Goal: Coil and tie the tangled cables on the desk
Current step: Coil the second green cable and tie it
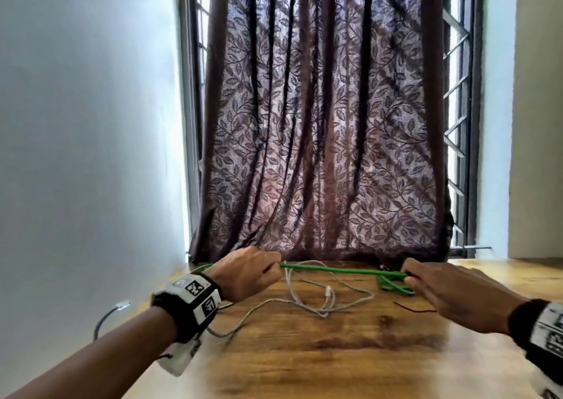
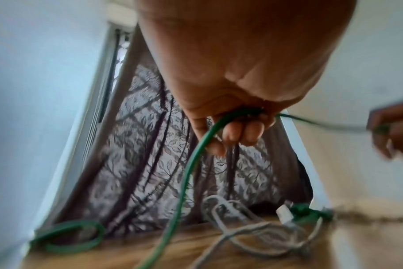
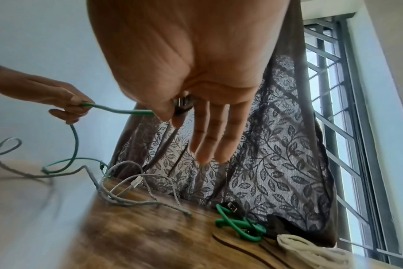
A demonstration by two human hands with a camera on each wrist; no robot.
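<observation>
Green cable point(image 1: 327, 268) stretched taut above the wooden desk point(image 1: 304, 353), run between both hands just in front of the leaf-patterned curtain point(image 1: 323, 124). Left hand point(image 1: 243, 273) clenched round it, fingers curled, the slack dropping to a loop at the desk's far left corner; right hand point(image 1: 444, 292) pinches its plug end with thumb and forefinger, other fingers straight. Grey-white cable point(image 1: 316, 299) lies loosely tangled on the desk between the hands, untouched.

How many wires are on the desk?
2, maybe more. A green wire is stretched between the hands, its loops lying at both ends. A grey wire lies tangled below it. Others may be hidden.
</observation>
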